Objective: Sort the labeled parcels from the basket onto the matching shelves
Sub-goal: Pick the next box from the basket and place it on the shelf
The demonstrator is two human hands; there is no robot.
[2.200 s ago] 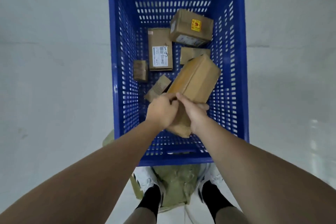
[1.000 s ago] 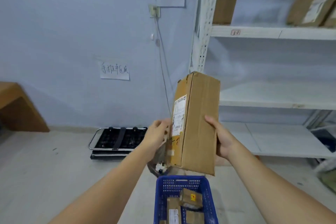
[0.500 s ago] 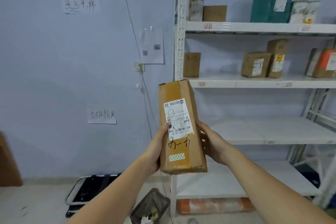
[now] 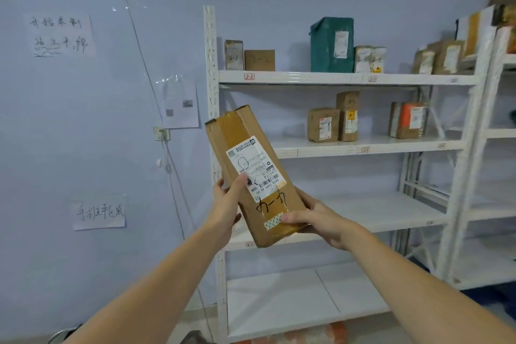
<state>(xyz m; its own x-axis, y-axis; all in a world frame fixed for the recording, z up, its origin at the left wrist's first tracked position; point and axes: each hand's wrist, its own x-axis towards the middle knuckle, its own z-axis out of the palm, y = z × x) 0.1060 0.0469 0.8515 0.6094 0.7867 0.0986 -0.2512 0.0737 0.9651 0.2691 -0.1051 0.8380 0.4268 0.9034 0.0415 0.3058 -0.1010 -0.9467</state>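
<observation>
Left hand: grips the left long edge of the parcel, thumb laid across the front face at the lower edge of the shipping label, fingers wrapped behind. Right hand: supports the lower right end of the parcel, thumb pressed on the front near a patterned strip of tape, fingers curled underneath. Both hands carry the load together.

Parcel: a long brown cardboard box, held in the air at chest height in front of the left post of the shelving unit, top end tilted to the left. It touches no shelf. A handwritten code sits below the label; it appears upside down in this view and cannot be read with certainty.

Shelving: white metal, several tiers, each with small tags on the front edge. The top tier carries brown boxes marked by hand and a green package. The second tier carries more small boxes. The lower tiers show no parcels where visible.

Task status, as a judgement: several parcels already stand on shelves, so sorting is under way. The current step is reading the code on the held parcel. Remaining: match the code to a shelf tag, place the parcel, then handle whatever is left in the basket, which is out of view.
</observation>
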